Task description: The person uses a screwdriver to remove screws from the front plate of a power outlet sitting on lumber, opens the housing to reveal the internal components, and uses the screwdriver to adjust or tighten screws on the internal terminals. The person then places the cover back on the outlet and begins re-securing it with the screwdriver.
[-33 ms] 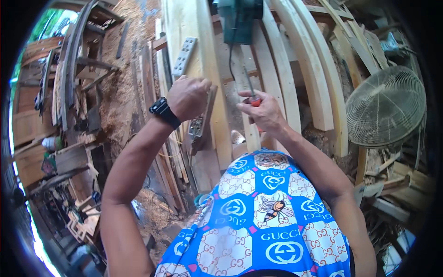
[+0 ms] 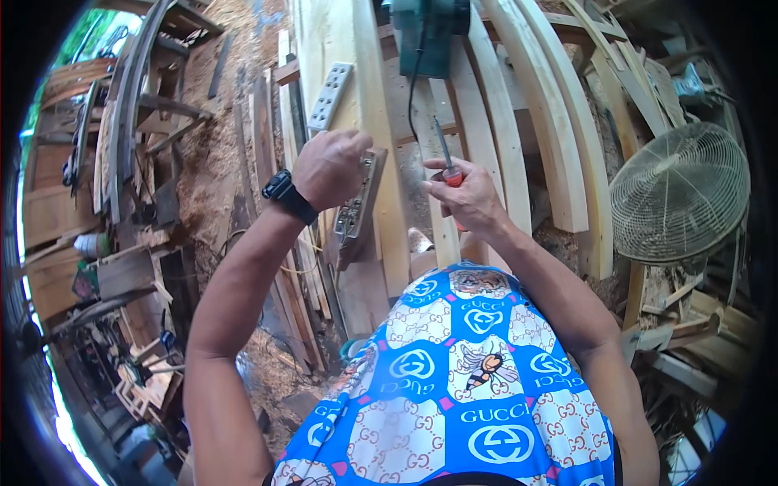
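Observation:
My left hand (image 2: 328, 170), a dark watch at its wrist, is closed at the upper end of an opened socket strip (image 2: 353, 209) with metal parts, on a wooden board (image 2: 364, 228); its fingertips are hidden. A white socket panel (image 2: 331, 97) lies just above on a pale beam (image 2: 365, 89). My right hand (image 2: 462, 198) holds a screwdriver (image 2: 451, 176) by its red handle, shaft pointing up. A green machine (image 2: 425, 40) with a black cord stands beyond my hands.
Long pale beams (image 2: 551, 138) run away from me. A mesh-caged fan (image 2: 679, 190) is at the right. Wooden racks (image 2: 166, 113), sawdust (image 2: 227, 97) and stacked scrap timber (image 2: 138, 356) fill the left; more offcuts lie at the lower right.
Both hands shift very slightly in the picture along with the surroundings, and more of the opened strip's metal inside shows below my left hand.

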### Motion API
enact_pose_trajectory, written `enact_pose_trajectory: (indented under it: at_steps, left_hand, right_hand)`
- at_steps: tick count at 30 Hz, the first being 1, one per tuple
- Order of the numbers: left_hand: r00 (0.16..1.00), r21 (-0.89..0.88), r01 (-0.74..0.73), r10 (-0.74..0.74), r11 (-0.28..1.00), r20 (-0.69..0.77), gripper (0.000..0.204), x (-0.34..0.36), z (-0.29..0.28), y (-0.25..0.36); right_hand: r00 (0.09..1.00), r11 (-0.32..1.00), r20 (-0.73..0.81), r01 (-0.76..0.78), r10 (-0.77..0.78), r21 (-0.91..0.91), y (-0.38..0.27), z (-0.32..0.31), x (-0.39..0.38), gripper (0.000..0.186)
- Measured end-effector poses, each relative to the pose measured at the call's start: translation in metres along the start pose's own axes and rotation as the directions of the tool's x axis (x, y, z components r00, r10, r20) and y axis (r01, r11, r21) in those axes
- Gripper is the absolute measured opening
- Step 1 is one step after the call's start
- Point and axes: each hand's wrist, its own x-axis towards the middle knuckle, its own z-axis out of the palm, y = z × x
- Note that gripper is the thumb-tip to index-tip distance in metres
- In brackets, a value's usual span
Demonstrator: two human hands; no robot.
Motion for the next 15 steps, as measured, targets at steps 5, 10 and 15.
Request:
enact_pose_trajectory:
  at_steps: [5, 10, 15]
  left_hand:
    - [0.936, -0.323, 0.306, -0.345, 0.895, -0.07, 0.032, -0.023, 0.002, 0.0]
    - [0.935, -0.358, 0.248, -0.319, 0.9, -0.154, 0.048, -0.039, 0.019, 0.004]
    - [0.936, -0.413, 0.269, -0.337, 0.87, -0.101, 0.082, -0.041, 0.042, 0.017]
  right_hand:
    - [0.998, 0.957, 0.059, -0.002, 0.02, -0.29, -0.005, 0.003, 0.01, 0.047]
    - [0.991, 0.883, 0.083, 0.131, -0.104, -0.45, 0.002, 0.025, 0.009, 0.051]
    - [0.988, 0.917, 0.155, 0.076, -0.015, -0.392, -0.002, 0.035, -0.005, 0.05]
